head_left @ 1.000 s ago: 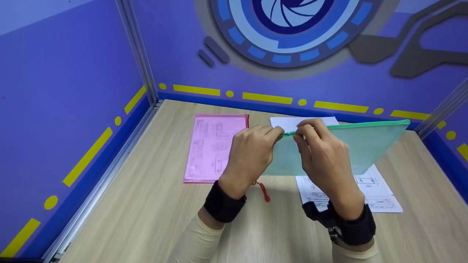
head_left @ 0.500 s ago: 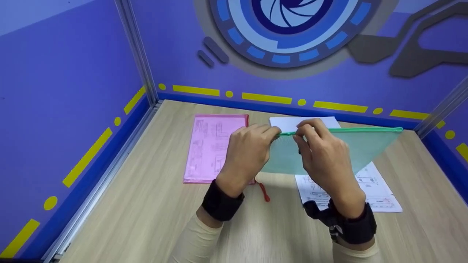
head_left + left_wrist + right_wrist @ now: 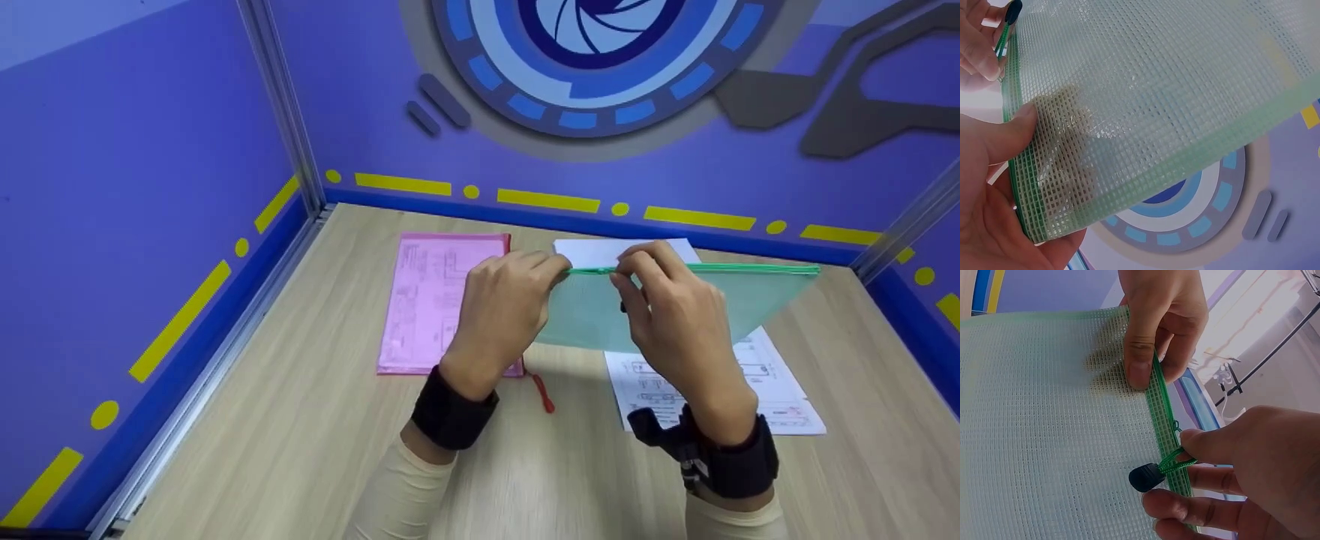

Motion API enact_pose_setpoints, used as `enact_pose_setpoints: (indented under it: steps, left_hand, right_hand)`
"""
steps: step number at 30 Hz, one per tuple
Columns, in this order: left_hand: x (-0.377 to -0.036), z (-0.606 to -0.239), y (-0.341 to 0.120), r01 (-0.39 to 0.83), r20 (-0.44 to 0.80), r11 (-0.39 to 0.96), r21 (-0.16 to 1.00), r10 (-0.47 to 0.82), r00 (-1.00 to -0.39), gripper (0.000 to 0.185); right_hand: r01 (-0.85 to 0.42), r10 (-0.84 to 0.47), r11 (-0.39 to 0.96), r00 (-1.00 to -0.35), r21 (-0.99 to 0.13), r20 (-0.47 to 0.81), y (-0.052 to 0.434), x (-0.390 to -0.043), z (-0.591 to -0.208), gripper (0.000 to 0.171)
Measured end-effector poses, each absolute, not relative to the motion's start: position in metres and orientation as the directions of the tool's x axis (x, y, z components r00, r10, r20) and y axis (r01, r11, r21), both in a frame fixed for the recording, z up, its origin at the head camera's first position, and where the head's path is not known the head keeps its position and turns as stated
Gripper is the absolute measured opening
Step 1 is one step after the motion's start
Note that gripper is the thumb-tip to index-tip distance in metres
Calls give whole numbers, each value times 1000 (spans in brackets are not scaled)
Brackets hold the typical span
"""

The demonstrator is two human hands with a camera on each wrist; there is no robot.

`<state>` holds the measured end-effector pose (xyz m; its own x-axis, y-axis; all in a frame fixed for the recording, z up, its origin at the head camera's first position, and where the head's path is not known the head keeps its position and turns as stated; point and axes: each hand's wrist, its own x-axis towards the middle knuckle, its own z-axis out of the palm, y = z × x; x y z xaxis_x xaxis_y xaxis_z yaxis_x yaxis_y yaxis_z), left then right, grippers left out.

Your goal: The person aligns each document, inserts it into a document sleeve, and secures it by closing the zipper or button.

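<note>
A translucent green mesh zip pouch (image 3: 592, 315) hangs upright above the table, its zipper edge on top. My left hand (image 3: 506, 315) grips the pouch at its left end, thumb on the near mesh and fingers behind it in the left wrist view. Close beside it, my right hand (image 3: 679, 330) pinches the green cord (image 3: 1176, 461) of the zipper slider (image 3: 1176, 426) between thumb and finger. A black cord end (image 3: 1147, 477) dangles from that cord against the mesh. Both hands wear black wrist straps.
Left of the pouch lies a pink zip pouch (image 3: 424, 300) with printed sheets inside and a red cord pull (image 3: 544, 394). White printed papers (image 3: 780, 409) lie beneath and behind the green pouch. Blue panels (image 3: 165, 187) border the wooden table (image 3: 300, 420).
My left hand has shifted slightly left with the pouch, while my right hand has moved a little right. The gap between them has widened, and the pouch's right end has come down.
</note>
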<state>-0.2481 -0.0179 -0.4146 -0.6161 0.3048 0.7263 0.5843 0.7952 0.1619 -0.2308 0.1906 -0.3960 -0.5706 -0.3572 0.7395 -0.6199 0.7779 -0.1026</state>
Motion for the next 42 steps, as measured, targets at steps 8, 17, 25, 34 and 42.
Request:
enact_pose_setpoints:
  steps: [8, 17, 25, 34, 42]
  left_hand:
    - [-249, -414, -19, 580, 715, 793, 185, 296, -634, 10]
    - [-252, -413, -26, 560, 718, 803, 203, 266, -643, 11]
    - [-253, -414, -28, 558, 718, 805, 203, 265, -644, 10]
    - [-253, -414, -32, 545, 712, 812, 207, 257, -654, 12]
    - [-254, -414, -36, 545, 706, 804, 239, 242, -666, 13]
  right_hand:
    - [-596, -338, 792, -610, -133, 717, 192, -230, -396, 5]
    - [-582, -330, 801, -623, -137, 709, 194, -230, -394, 5]
    - [-580, -328, 802, -629, -145, 705, 194, -231, -396, 5]
    - [-570, -327, 811, -631, -134, 704, 194, -231, -396, 5]
    - [-558, -312, 817, -638, -144, 704, 195, -230, -396, 4]
